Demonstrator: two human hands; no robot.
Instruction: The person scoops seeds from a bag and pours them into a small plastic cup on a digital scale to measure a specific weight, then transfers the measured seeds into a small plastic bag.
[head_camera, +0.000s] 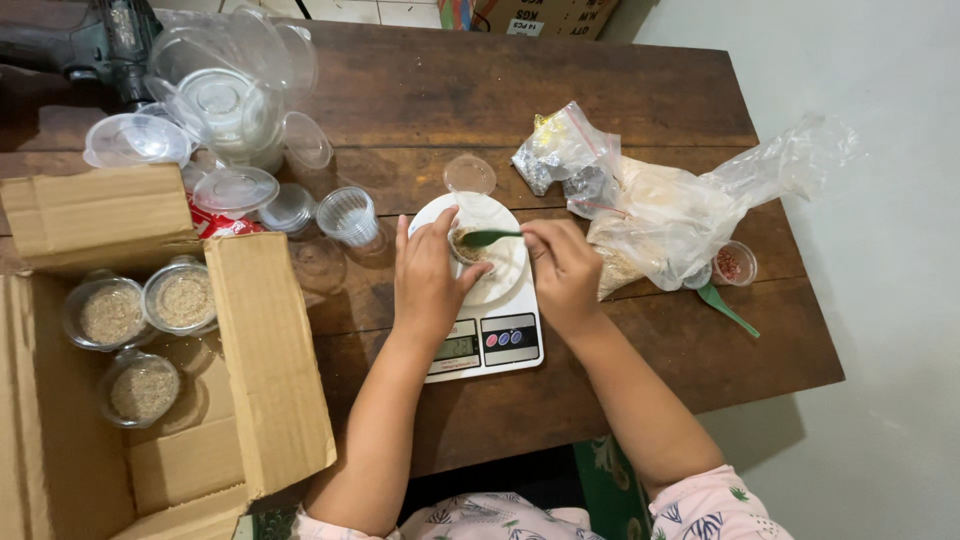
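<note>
Fingers of the left hand (428, 282) curl around a small clear cup (468, 246) that stands on the white round platform of a digital kitchen scale (487, 322), steadying its near side, while the fingers of the right hand (565, 275) are pressed together in a pinch on the handle of a green plastic spoon (490, 238), whose bowl sits over the cup's mouth. The cup holds a little pale brown grainy stuff. All of this rests on a dark wooden table (560, 90). At the left edge, an open cardboard box (265, 370) contains three lidded clear cups (140, 335), each filled with the same light tan grain. To the right of the scale lies a large crumpled clear plastic bag (680, 215) with pale grainy contents, and a smaller clear bag (565, 150) lies touching it on the far side. At the table's far left stands a heap of empty clear cups and lids (215, 100); one empty clear cup (348, 215) lies tipped on its side between the heap and the scale. A loose round lid (469, 174) lies just beyond the scale. Near the big bag's right end sits a tiny cup of reddish bits (733, 263), with a second green spoon (727, 309) just beside it.
</note>
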